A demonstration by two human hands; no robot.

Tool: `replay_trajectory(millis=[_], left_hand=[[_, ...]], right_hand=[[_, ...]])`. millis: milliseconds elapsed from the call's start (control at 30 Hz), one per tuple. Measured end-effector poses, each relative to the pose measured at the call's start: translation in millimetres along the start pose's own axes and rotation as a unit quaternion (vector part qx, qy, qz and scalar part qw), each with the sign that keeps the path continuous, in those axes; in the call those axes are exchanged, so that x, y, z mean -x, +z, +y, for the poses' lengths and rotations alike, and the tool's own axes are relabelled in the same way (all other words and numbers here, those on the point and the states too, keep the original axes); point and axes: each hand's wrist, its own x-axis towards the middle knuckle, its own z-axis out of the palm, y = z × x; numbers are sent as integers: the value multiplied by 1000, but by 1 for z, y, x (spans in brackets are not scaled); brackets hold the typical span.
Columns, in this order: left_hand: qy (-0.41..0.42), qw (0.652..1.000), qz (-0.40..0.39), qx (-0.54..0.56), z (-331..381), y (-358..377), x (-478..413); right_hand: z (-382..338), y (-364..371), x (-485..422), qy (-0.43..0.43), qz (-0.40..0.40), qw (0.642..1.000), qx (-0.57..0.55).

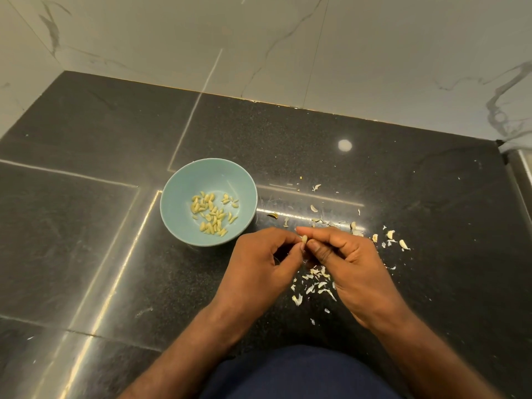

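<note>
Garlic clove (304,239) held over the middle of the desk (86,226), pinched at the fingertips by both left hand (259,263) and right hand (345,263). Blue bowl (178,191) of peeled cloves (213,214) sits just beside the left hand. Skins (313,283) lie scattered under the right hand, toward the right edge.

A bowl (208,202) sits on the counter (86,226) with peeled cloves (213,213) in it. Right of it lie scattered skins (313,283), with unpeeled cloves (397,240) farther right. A wall (288,47) stands behind.
</note>
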Motion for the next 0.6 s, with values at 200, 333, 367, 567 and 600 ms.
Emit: replay_trajectory(millis=[200, 333, 367, 567, 600], left_hand=[[-14, 1000, -6, -15, 2, 1, -1], [-41, 999, -4, -1, 1, 3, -1], [-50, 999, -5, 11, 2, 2, -1], [-121, 988, -31, 96, 3, 1, 0], [-137, 984, -34, 112, 3, 1, 0]], right_hand=[[5, -2, 1, -12, -13, 999, 38], [5, -2, 2, -12, -25, 999, 37], [5, -2, 2, -13, -26, 999, 34], [6, -3, 0, -50, -15, 995, 80], [7, -4, 0, -66, -10, 992, 109]])
